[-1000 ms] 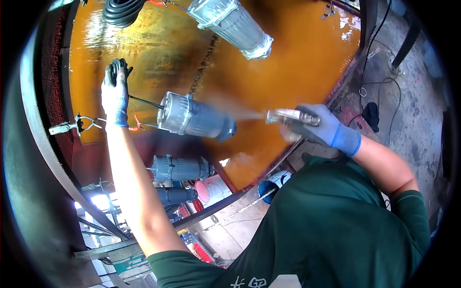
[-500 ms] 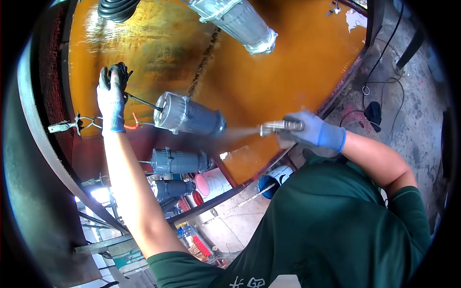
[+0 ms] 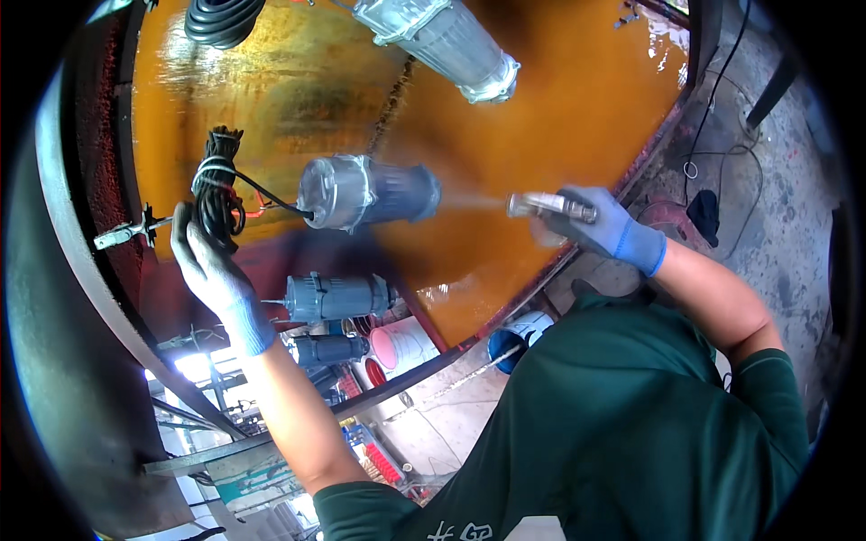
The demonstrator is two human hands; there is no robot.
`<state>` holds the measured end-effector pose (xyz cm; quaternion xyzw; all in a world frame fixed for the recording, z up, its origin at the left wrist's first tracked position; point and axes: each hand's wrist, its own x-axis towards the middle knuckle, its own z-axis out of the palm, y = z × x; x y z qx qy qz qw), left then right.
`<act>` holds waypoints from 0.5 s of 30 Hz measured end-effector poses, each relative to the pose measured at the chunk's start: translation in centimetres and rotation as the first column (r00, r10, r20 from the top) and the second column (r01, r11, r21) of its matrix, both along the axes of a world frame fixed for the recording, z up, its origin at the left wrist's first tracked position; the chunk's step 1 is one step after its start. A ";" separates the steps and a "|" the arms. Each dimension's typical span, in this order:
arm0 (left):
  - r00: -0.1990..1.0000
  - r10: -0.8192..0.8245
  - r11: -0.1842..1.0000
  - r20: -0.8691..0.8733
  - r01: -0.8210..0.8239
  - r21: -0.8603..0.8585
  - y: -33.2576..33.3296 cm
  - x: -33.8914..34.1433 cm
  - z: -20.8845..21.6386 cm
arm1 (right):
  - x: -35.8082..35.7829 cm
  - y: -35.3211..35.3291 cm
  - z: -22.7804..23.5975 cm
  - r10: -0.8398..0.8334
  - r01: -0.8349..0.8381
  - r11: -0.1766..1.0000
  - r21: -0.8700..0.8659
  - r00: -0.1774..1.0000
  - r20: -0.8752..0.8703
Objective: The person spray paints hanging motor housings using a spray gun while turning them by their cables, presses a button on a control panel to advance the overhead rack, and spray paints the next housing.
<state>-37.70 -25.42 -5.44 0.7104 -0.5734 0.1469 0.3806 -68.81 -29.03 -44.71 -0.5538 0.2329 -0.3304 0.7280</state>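
Observation:
My right hand (image 3: pixel 591 225), in a grey-blue glove, is closed around a metal spray gun (image 3: pixel 550 206). Pale mist leaves its nozzle toward the near end of a grey ribbed motor (image 3: pixel 365 192), hanging on its side. A black cable runs from the motor's far-left end to a tied bundle of black cable (image 3: pixel 216 185). Against the lower end of that bundle is my left hand (image 3: pixel 215 275), gloved, its fingers stretched out and apart. An orange-red hook (image 3: pixel 257 207) shows beside the bundle, partly hidden.
Another grey motor (image 3: pixel 442 45) hangs at the top, near a black cable coil (image 3: pixel 221 20). Below are more motors (image 3: pixel 329 298) and a pink-topped bucket (image 3: pixel 397 347). An orange-brown panel (image 3: pixel 532 117) stands behind. A blue bucket (image 3: pixel 516 341) sits near my body; cables lie on the floor at right.
My left hand has moved down from the top of the cable bundle and its fingers have straightened. The sprayed motor has shifted up and turned. My right hand moved slightly right and up, still spraying.

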 end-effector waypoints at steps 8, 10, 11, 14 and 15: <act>0.999 0.019 0.993 -0.043 -0.023 -0.113 4.9 1.4 -0.3 | -1.8 0.8 5.1 -0.150 0.164 0.984 -0.069 0.973 0.176; 0.992 0.124 0.988 0.005 -0.123 -0.089 4.9 0.3 -0.8 | -1.9 0.9 5.1 0.008 0.049 0.962 -0.269 0.979 0.206; 0.994 0.106 0.990 0.012 -0.105 -0.094 5.0 1.0 -0.7 | -1.8 0.9 5.1 0.052 0.011 0.931 -0.364 0.985 0.162; 0.994 0.112 0.989 -0.012 -0.113 -0.099 5.9 1.5 -0.7 | -1.6 1.1 5.6 0.067 -0.021 0.917 -0.398 0.992 0.102; 0.994 0.099 0.989 -0.038 -0.103 -0.104 6.1 1.6 -0.8 | -1.7 0.9 5.9 -0.003 0.026 0.969 -0.247 0.996 0.094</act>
